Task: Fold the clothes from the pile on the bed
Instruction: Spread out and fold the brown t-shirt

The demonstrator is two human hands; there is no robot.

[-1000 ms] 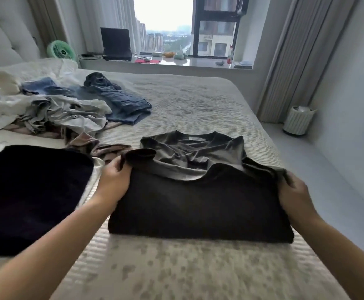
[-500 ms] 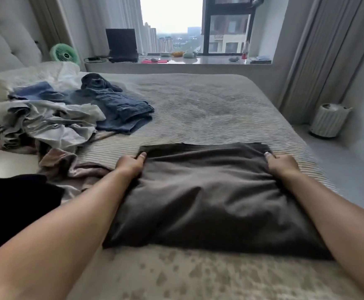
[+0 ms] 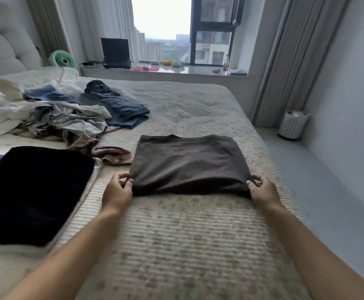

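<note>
A dark brown shirt [image 3: 187, 163], folded into a flat rectangle, lies on the bed [image 3: 176, 245] in front of me. My left hand [image 3: 117, 191] pinches its near left corner. My right hand [image 3: 262, 190] pinches its near right corner. The near edge is lifted slightly off the bed. To the left lies a folded black garment [image 3: 31, 191]. Behind it spreads the pile of unfolded clothes [image 3: 64, 118], with grey, white and blue denim pieces, and a pinkish-brown piece [image 3: 103, 149] at its near edge.
The bed's right edge drops to a grey floor with a small white bin [image 3: 292, 126]. A padded headboard [image 3: 3, 53] stands at the far left. The window sill holds a green fan [image 3: 63, 59], a laptop [image 3: 115, 53] and small items.
The lower half of the shirt was folded up over the collar. My hands then came back from the far corners to the near corners, which they now pinch.
</note>
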